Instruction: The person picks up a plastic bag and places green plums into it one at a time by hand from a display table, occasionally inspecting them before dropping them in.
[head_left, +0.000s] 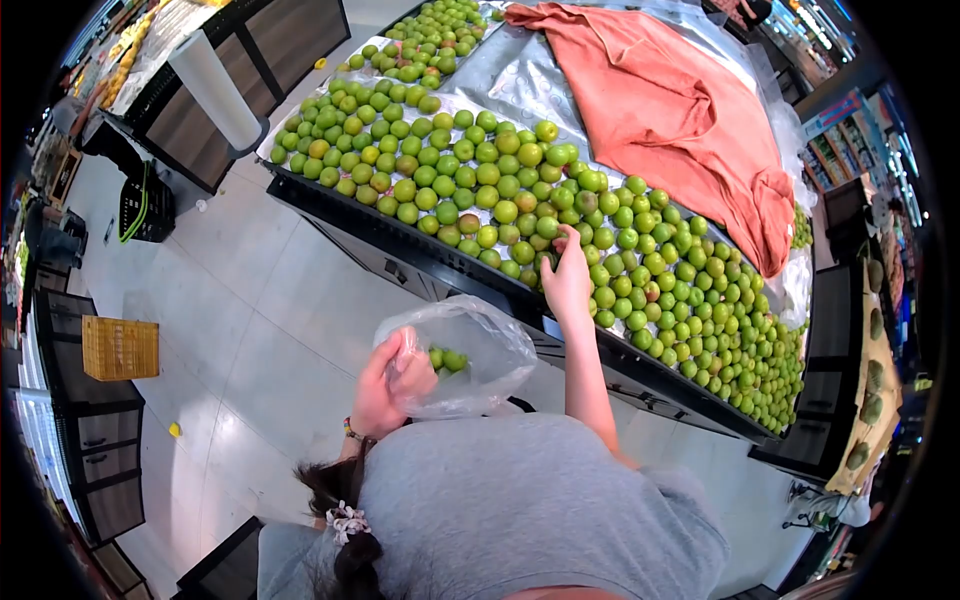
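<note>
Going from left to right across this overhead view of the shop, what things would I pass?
Yellow crate → black basket → roll of bags → left hand holding a clear plastic bag → right hand on the green fruit → orange cloth.

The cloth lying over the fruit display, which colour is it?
The cloth is salmon orange, seen in the head view.

Pale glossy tiled floor; dark cabinets and yellow crate left of black display stand; roll beyond.
</note>
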